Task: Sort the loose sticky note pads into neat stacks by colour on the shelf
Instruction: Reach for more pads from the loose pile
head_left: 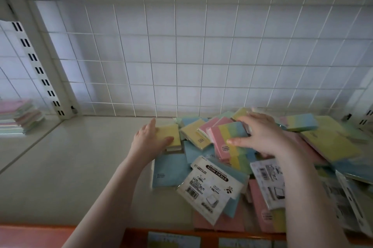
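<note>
Nearest, below the hands, a white-backed packet (212,187) labelled "STICKY NOTE" lies on a blue pad (169,171) on the shelf (80,167); the left hand (149,140) grips a small yellow pad (171,134), thumb on top; the right hand (260,134) pinches a rainbow-striped pad (228,138) above the loose heap of pads (323,146) spreading to its right; beyond both, a white wire grid (181,56); far left, a tidy pastel stack (18,116).

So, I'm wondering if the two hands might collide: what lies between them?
In the head view, a tilted yellow pad and a pink pad lie between the left hand and the right hand.
</note>
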Demonstrator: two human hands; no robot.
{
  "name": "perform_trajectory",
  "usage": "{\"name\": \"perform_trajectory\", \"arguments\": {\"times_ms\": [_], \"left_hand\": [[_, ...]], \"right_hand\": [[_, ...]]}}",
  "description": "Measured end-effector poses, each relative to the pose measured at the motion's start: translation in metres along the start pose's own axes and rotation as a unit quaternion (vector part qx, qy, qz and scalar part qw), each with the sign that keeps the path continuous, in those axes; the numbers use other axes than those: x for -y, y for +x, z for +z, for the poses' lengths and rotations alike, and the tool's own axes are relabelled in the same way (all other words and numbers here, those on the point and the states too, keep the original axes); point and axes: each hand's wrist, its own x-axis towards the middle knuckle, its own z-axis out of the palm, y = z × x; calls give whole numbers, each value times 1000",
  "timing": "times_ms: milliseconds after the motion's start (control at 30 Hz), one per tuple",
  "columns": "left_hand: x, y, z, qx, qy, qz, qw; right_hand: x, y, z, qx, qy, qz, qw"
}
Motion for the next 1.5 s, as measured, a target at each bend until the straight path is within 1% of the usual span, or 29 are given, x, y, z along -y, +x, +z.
{"name": "perform_trajectory", "arguments": {"times_ms": [67, 200, 300, 400, 500, 667, 900, 1033, 1133, 1233, 1300, 1400, 1500], "left_hand": [[1, -1, -2, -11, -25, 4, 1000], [2, -2, -5, -48, -55, 20, 997], [3, -2, -9, -56, -99, 5, 994], [11, -4, -17, -63, -174, -21, 982], [16, -13, -23, -59, -265, -22, 962], [10, -24, -28, -82, -314, -13, 946], [7, -41, -55, -153, -379, -8, 912], [12, -56, -67, -179, -398, 12, 900], [28, -63, -76, -167, -392, 24, 904], [49, -65, -89, -176, -376, 36, 909], [67, -66, -102, -185, -363, 42, 912], [104, -69, -127, -183, -325, 49, 927], [152, -73, -160, -181, -322, 47, 928]], "right_hand": [[0, 1, 3, -10, 19, -8, 1000], [4, -5, 7, -83, 66, -18, 994], [11, -12, 6, -123, 93, -34, 987], [15, -18, 5, -132, 132, -61, 980], [16, -24, 5, -141, 176, -79, 971], [14, -29, 9, -151, 228, -88, 958], [22, -36, 8, -208, 358, -76, 907], [40, -37, 8, -214, 403, -89, 885], [60, -40, 12, -213, 416, -95, 879], [89, -44, 18, -207, 426, -101, 875], [113, -44, 25, -202, 427, -103, 875], [156, -43, 45, -185, 442, -95, 873], [209, -41, 76, -177, 467, -82, 863]]}}
